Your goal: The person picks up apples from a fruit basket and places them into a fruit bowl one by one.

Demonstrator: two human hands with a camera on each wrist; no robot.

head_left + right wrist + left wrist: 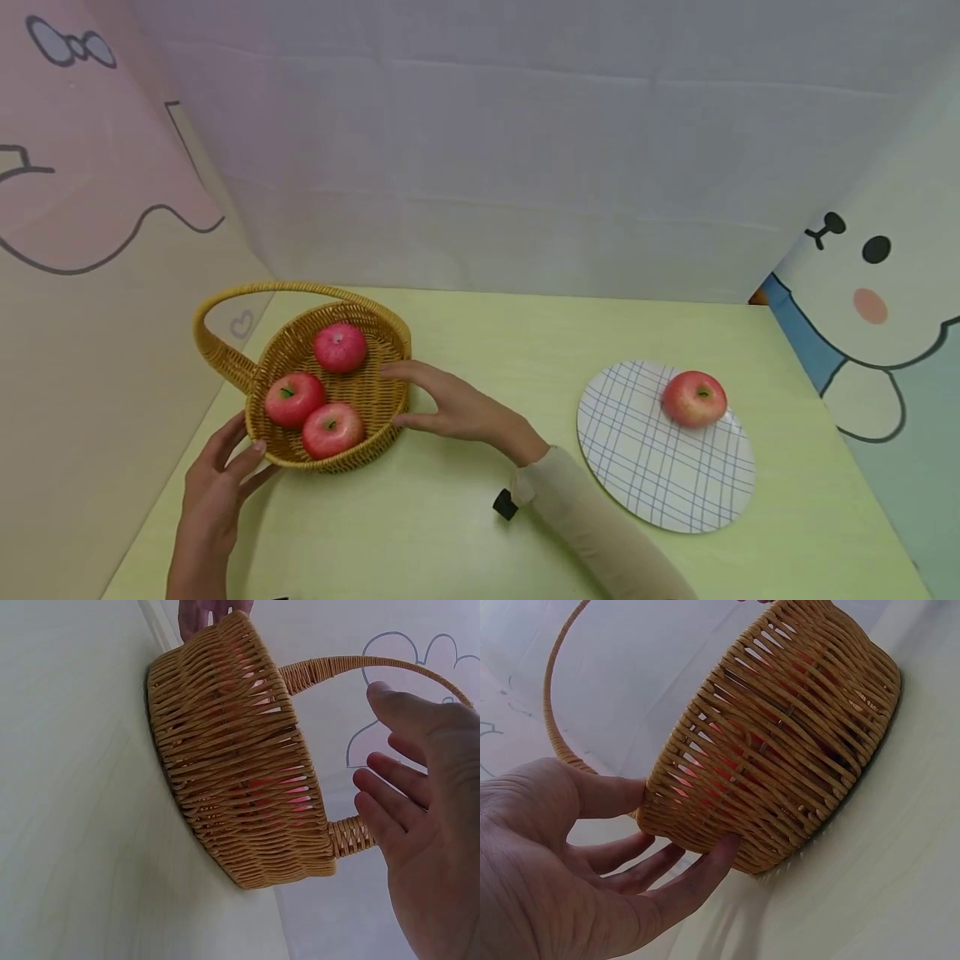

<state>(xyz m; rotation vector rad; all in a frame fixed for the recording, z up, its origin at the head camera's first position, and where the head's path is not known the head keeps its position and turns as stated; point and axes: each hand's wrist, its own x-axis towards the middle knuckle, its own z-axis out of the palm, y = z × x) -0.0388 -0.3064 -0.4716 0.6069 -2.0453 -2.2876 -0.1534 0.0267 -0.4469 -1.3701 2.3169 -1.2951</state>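
Note:
A round wicker basket (pixel 375 454) with a tall handle stands at the left. Inside lie two red apples (pixel 296 400) and, behind them, a deeper pink round fruit (pixel 340 348). My left hand (pixel 213 492) holds the basket's near left side, thumb at the rim and fingers against the outer weave, seen closely in the left wrist view. At the opposite side, my right hand (pixel 457 408) reaches over the rim with fingers and thumb spread. Nothing is between them, and the right wrist view shows that hand (pixel 427 802) above the rim beside the handle.
To the right a white plate (pixel 637 467) with blue checked lines lies on the pale green table (pixel 360 542), with another apple (pixel 694 399) toward its back. A white sheet (pixel 487 183) hangs behind, and cartoon-printed panels (pixel 877 317) flank both sides.

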